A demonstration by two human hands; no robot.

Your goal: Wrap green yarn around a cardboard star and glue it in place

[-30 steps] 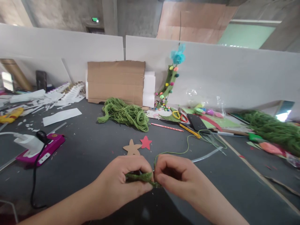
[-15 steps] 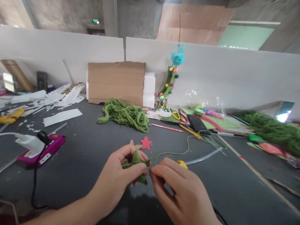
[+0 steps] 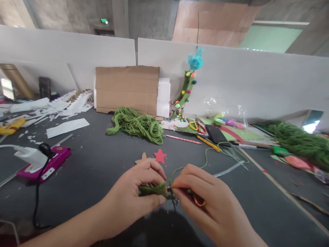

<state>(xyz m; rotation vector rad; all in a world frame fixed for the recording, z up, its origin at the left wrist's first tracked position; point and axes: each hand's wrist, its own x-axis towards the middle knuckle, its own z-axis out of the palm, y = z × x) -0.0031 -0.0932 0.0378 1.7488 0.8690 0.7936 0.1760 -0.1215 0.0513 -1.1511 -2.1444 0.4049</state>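
My left hand (image 3: 138, 193) is closed around a green yarn-wrapped star (image 3: 154, 189), now turned almost edge-on and partly hidden by the fingers. Close by on the right, my right hand (image 3: 205, 195) pinches a strand of green yarn (image 3: 177, 169) at the star's edge. An orange loop (image 3: 199, 200) shows beneath the right fingers; the rest of it is hidden, though thin shiny bits show between the hands. Just beyond my left hand lie a red paper star (image 3: 160, 156) and a brown cardboard star (image 3: 144, 157), partly covered by that hand.
A heap of green yarn (image 3: 136, 125) lies before a cardboard sheet (image 3: 127, 89). Scissors (image 3: 197, 126), a yellow cutter (image 3: 208, 143) and a striped pencil (image 3: 183, 139) are on the right. At left sits a magenta power strip (image 3: 58, 161) with a black cable (image 3: 38, 195).
The green star has tipped from showing its points to nearly edge-on in my left hand. My right hand has moved slightly, and an orange loop now shows under it.
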